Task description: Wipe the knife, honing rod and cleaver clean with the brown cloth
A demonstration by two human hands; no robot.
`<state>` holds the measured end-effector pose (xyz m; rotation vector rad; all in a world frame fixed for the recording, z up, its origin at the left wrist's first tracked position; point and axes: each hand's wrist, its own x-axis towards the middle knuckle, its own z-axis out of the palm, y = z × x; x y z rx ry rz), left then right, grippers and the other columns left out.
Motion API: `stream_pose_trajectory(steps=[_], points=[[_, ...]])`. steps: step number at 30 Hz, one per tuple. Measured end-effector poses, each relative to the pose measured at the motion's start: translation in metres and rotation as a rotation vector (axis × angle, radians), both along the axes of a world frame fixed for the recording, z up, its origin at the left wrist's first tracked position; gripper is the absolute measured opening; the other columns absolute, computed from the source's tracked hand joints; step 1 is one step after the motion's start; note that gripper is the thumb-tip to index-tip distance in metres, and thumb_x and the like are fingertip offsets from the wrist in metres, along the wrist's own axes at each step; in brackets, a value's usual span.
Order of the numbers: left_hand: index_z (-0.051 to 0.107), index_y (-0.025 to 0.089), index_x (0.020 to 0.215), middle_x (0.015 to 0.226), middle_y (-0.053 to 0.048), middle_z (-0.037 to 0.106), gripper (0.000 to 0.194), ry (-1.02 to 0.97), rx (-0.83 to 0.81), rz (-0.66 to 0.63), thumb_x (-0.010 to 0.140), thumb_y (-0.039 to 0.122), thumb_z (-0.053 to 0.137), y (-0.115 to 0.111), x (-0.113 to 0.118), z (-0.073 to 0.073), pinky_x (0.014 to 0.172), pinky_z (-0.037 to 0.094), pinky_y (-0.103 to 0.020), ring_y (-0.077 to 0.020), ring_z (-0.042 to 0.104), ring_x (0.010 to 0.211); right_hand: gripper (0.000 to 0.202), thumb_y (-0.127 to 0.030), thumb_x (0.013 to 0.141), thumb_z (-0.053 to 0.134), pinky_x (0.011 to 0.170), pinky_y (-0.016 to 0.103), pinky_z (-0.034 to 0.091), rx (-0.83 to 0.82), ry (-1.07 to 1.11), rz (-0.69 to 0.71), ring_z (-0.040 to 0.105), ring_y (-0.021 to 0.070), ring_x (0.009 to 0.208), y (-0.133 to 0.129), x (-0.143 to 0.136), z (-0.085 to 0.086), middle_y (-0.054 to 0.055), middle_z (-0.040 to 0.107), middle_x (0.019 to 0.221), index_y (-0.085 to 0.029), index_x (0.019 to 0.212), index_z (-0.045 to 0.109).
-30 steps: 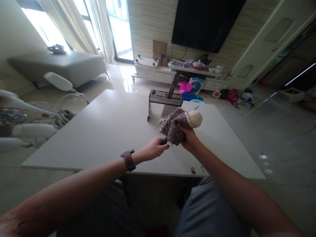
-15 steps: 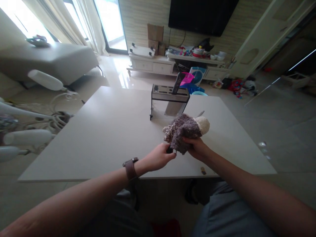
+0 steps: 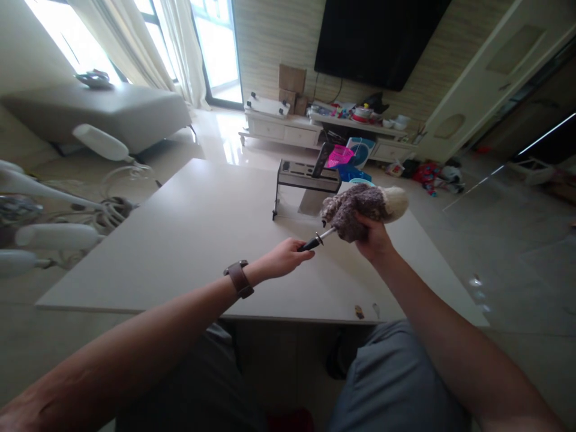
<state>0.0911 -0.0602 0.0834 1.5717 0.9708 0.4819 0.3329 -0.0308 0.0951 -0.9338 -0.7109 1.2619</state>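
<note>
My left hand [image 3: 292, 257] grips the black handle of a sharpening steel [image 3: 317, 240], and a thin metal rod runs from its guard into a fluffy cloth. This cloth [image 3: 353, 211], grey-brown with a cream end, is bunched in my right hand [image 3: 374, 239], whose fingers are closed about it. The rod's far part is hidden inside the cloth. Beyond my hands, a knife block [image 3: 308, 174] with slots in its top stands on the white table [image 3: 202, 240]. One black-handled knife [image 3: 322, 159] with a broad blade sits in it.
A small yellowish figure or sticker [image 3: 359, 312] lies by the table's near edge. White lamp arms [image 3: 101, 143] reach in at the left. Past the table are a pink basket [image 3: 339, 156], a low cabinet [image 3: 283, 129] and a television [image 3: 382, 42].
Both hands have moved a little away from me, the cloth rightward. More of the steel's guard and rod now shows between my hands, while its tip no longer shows past the cloth.
</note>
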Motion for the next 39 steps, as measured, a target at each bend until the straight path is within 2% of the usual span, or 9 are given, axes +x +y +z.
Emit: stream_pose_trajectory(steps=[5,11,16,21,25,27,32,35,39], points=[[0.050,0.019,0.068,0.055,0.005,0.040,0.035,0.002,-0.017,0.024,0.083,0.046,0.066,-0.006,-0.013,0.003,0.045,0.021,-0.025,-0.0088,0.033,0.047,0.026,-0.020,0.068,0.083,0.094,0.040,0.062,0.005,0.012,-0.120,0.075,0.0242,0.107,-0.001,0.023,0.006,0.001,0.081,0.104,-0.026,0.093,0.076],[0.051,0.019,0.071,0.052,0.007,0.040,0.032,-0.152,-0.104,0.022,0.085,0.043,0.067,-0.026,-0.017,0.004,0.045,0.021,-0.024,-0.0072,0.031,0.046,0.038,-0.017,0.064,0.087,0.094,0.035,0.061,0.088,0.126,-0.205,0.073,0.0205,0.111,-0.013,0.018,0.019,-0.002,0.080,0.109,-0.028,0.097,0.074],[0.049,0.019,0.071,0.046,0.008,0.040,0.031,-0.308,-0.162,0.070,0.083,0.041,0.067,-0.040,-0.016,0.000,0.041,0.020,-0.023,-0.0061,0.030,0.040,0.043,-0.015,0.059,0.089,0.096,0.042,0.061,0.090,0.109,-0.041,0.073,0.0246,0.110,-0.026,-0.001,0.023,0.000,0.080,0.106,-0.027,0.096,0.074],[0.051,0.019,0.076,0.044,0.007,0.045,0.030,-0.302,-0.115,0.059,0.086,0.043,0.065,-0.037,-0.012,-0.010,0.039,0.026,-0.021,-0.0070,0.036,0.037,0.047,-0.014,0.049,0.094,0.096,0.046,0.060,-0.019,0.060,0.187,0.075,0.0276,0.101,-0.042,-0.040,0.009,0.002,0.081,0.100,-0.024,0.091,0.075],[0.054,0.018,0.080,0.044,0.006,0.050,0.031,-0.211,-0.128,0.007,0.085,0.047,0.065,-0.029,-0.007,-0.018,0.037,0.029,-0.021,-0.0089,0.041,0.034,0.053,-0.013,0.045,0.095,0.096,0.045,0.059,-0.074,0.031,0.201,0.075,0.0269,0.099,-0.048,-0.061,-0.008,0.003,0.081,0.100,-0.021,0.093,0.075],[0.053,0.019,0.077,0.042,0.007,0.047,0.032,-0.142,-0.152,0.020,0.083,0.048,0.066,-0.027,-0.004,-0.018,0.035,0.026,-0.021,-0.0084,0.038,0.032,0.057,-0.012,0.044,0.095,0.096,0.044,0.059,-0.083,0.017,0.176,0.075,0.0262,0.099,-0.048,-0.064,-0.015,0.003,0.081,0.098,-0.021,0.096,0.075],[0.049,0.020,0.074,0.045,0.010,0.039,0.029,-0.102,-0.168,0.059,0.081,0.043,0.067,-0.021,0.002,-0.015,0.036,0.023,-0.020,-0.0062,0.032,0.035,0.059,-0.012,0.046,0.094,0.092,0.042,0.061,-0.080,0.037,0.102,0.076,0.0243,0.095,-0.037,-0.052,-0.014,0.002,0.082,0.098,-0.021,0.101,0.074],[0.046,0.021,0.070,0.048,0.008,0.041,0.030,-0.084,-0.148,0.047,0.081,0.040,0.066,-0.016,0.002,-0.015,0.039,0.023,-0.020,-0.0064,0.035,0.039,0.057,-0.013,0.048,0.093,0.090,0.042,0.062,-0.051,0.066,0.036,0.076,0.0228,0.090,-0.024,-0.034,-0.006,0.001,0.082,0.097,-0.021,0.100,0.074],[0.047,0.020,0.070,0.051,0.008,0.039,0.031,-0.061,-0.143,0.021,0.081,0.041,0.067,-0.014,-0.001,-0.015,0.041,0.023,-0.022,-0.0069,0.034,0.042,0.050,-0.016,0.052,0.090,0.090,0.041,0.063,-0.008,0.096,-0.120,0.077,0.0211,0.087,-0.008,-0.002,0.001,0.001,0.081,0.096,-0.021,0.098,0.073]])
